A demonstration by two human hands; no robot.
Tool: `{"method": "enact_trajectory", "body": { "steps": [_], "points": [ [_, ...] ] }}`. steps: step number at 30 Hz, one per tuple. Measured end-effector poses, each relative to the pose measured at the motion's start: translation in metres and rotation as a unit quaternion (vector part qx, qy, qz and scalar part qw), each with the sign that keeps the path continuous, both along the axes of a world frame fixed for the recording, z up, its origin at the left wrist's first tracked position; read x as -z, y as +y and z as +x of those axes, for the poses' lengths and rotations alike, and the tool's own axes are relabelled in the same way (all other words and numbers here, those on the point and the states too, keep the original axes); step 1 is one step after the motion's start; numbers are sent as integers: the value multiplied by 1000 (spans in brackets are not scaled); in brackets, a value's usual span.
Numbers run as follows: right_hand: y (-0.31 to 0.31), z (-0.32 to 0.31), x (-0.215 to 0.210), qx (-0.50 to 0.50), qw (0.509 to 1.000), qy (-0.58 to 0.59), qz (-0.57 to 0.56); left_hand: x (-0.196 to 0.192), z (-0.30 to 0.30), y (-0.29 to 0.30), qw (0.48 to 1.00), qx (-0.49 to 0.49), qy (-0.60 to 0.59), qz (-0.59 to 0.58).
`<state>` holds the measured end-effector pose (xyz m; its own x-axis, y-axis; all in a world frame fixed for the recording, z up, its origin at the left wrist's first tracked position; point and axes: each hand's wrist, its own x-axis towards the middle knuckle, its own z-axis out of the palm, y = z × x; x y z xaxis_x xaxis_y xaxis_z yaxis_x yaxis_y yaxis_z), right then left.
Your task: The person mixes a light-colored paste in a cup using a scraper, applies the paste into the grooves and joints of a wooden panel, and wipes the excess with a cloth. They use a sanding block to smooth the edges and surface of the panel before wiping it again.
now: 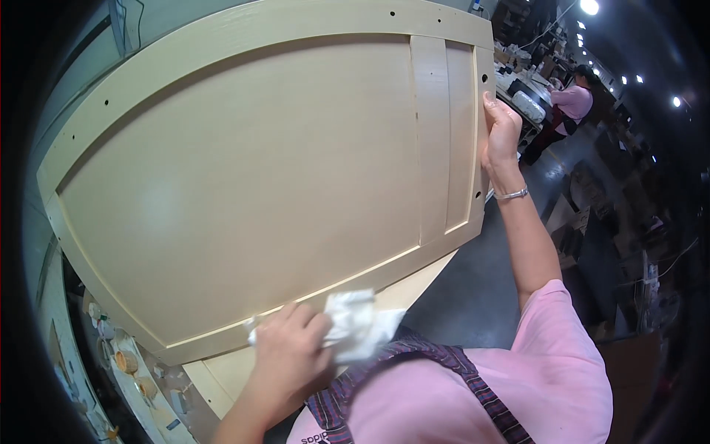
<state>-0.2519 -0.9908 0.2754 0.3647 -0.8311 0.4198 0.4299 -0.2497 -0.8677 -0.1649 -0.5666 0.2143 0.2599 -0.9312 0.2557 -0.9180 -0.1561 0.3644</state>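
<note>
A large pale wooden panel [244,185] with a raised frame and a vertical slat near its right side stands tilted up before me. Small dark holes dot its frame. My right hand [503,133] is closed around the panel's right edge, thumb on the front face; its other fingers are hidden behind. At the lower rail, my left hand [292,344] grips a crumpled white cloth [362,322], slightly blurred. Whether the cloth touches the rail, I cannot tell. Beneath the panel lies another pale wooden board [421,287], partly covered.
On the left, a narrow bench [144,385] carries a yellowish roll [127,361] and small items. Farther off at the right, a person in pink [573,103] stands by a cluttered table [510,78]. Dark boxes [569,244] line the floor on the right.
</note>
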Motion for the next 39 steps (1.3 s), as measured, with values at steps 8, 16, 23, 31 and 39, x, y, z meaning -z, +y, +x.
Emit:
{"method": "enact_trajectory", "body": {
  "steps": [8, 16, 23, 31, 39],
  "points": [
    [-2, 18, 11, -6, 998, 53, 32, 7, 10, 76, 982, -159, 99, -41],
    [-36, 6, 21, -5, 991, 127, 51, 18, -6, 79, 971, -189, 144, 31],
    [-60, 39, 31, 2, 996, 72, 52, -8, 0, 123, 969, -85, 228, -31],
    [-178, -28, 40, 1, 980, 122, 157, 50, 91, 314, 683, -574, 173, -417],
    [-164, -33, 37, 7, 991, 94, 98, 223, 65, 423, 691, -722, -3, -20]
  ]
}}
